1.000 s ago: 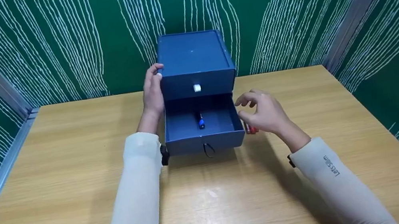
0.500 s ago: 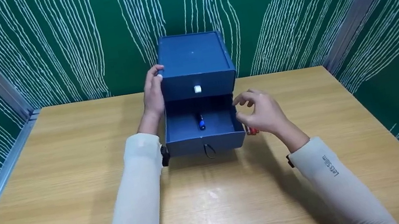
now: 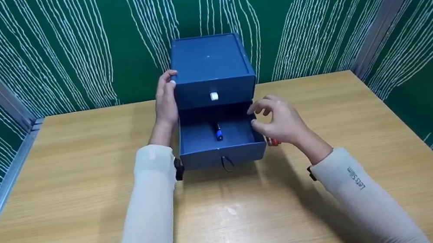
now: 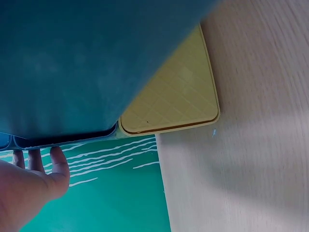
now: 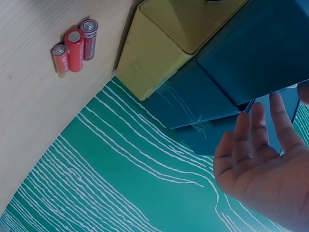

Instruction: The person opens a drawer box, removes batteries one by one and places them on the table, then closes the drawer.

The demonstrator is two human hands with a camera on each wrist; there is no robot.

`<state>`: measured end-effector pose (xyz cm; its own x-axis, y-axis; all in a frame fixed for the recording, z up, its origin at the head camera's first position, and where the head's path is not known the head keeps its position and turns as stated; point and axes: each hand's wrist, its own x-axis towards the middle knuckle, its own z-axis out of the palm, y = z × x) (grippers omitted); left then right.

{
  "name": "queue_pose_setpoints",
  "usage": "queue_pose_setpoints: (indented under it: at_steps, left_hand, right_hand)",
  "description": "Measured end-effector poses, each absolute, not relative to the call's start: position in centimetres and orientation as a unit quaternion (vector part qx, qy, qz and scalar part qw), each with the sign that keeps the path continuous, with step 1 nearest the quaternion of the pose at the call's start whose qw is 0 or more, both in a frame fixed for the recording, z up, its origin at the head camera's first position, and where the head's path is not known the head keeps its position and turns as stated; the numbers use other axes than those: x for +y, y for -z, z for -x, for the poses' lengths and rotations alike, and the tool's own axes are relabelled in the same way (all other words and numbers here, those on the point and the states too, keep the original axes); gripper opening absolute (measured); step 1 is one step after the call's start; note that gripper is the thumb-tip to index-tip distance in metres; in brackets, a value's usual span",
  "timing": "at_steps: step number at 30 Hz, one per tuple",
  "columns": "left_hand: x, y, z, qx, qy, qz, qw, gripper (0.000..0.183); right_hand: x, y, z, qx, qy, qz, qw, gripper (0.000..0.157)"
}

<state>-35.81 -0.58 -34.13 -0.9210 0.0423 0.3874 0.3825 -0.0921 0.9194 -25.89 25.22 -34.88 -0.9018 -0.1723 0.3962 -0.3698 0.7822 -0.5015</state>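
Our right hand (image 3: 282, 121) hovers at the right wall of the pulled-out drawer (image 3: 197, 138), fingers loosely bent, thumb and index finger apart, holding nothing; we cannot tell whether the tips touch the wall. With our left hand (image 3: 165, 101) we touch the left side of the blue cabinet (image 3: 208, 57), fingers fairly straight, tips at its upper edge. Inside the drawer we see a dark pen (image 3: 218, 132) with a blue part, lying lengthwise near the middle. A black loop (image 3: 228, 164) hangs from the drawer's front, and a white knob (image 3: 214, 96) sits on the closed one above. From the wrists we see a yellow bottom section (image 4: 178, 87), with three red batteries (image 5: 74, 50) side by side on the table (image 3: 226, 234) near it.
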Motion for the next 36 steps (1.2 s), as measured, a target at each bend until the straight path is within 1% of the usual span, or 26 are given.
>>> queue_pose_setpoints:
  at_steps: [5, 13, 23, 27, 30, 36]
  left_hand:
    - [-0.6, 33.8, 35.5, -0.665, 0.720, 0.162, 0.117, 0.031]
    - [-0.6, 32.4, 33.8, -0.672, 0.715, 0.156, 0.109, 0.034]
    - [-0.5, 32.4, 33.6, -0.666, 0.721, 0.156, 0.111, 0.033]
    - [-0.6, 33.3, 34.7, -0.663, 0.723, 0.159, 0.115, 0.031]
    - [-0.7, 33.4, 34.8, -0.659, 0.727, 0.157, 0.116, 0.031]
    - [-0.5, 32.3, 33.4, -0.673, 0.711, 0.166, 0.118, 0.033]
  right_hand:
    - [24.9, 34.6, 25.9, -0.927, -0.303, -0.155, 0.159, 0.019]
    - [24.5, 34.5, 26.1, -0.924, -0.314, -0.156, 0.149, 0.019]
    - [24.5, 34.9, 26.3, -0.915, -0.319, -0.185, 0.163, 0.019]
    - [24.4, 34.8, 26.4, -0.915, -0.320, -0.189, 0.158, 0.019]
    - [24.3, 34.9, 26.4, -0.914, -0.320, -0.192, 0.157, 0.021]
    - [24.4, 34.9, 26.2, -0.916, -0.322, -0.181, 0.158, 0.023]
